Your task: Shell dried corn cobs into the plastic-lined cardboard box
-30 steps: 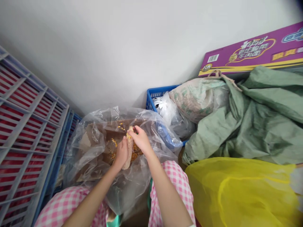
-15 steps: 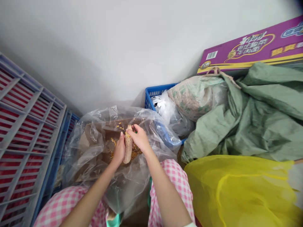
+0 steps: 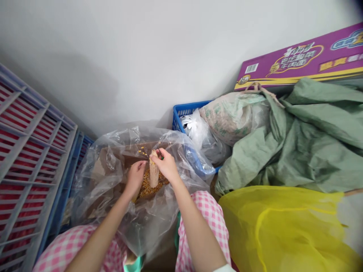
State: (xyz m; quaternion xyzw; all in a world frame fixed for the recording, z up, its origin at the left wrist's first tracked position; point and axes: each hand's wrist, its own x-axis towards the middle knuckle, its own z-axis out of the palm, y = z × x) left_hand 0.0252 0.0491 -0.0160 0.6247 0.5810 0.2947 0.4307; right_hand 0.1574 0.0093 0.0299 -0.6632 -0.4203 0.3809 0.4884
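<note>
Within crinkled plastic (image 3: 105,181), hands (image 3: 166,164) flank a ridged corncob (image 3: 154,174).

The one camera is worn on my head, aimed forward and down from above my lap. It looks closely over my left hand (image 3: 135,177) and right hand (image 3: 166,165), low of centre. The frame takes in a white wall (image 3: 119,56) above, a grey crate (image 3: 28,151) left, a purple carton (image 3: 295,62) upper right, and my pink checked trousers (image 3: 205,223) below.
</note>
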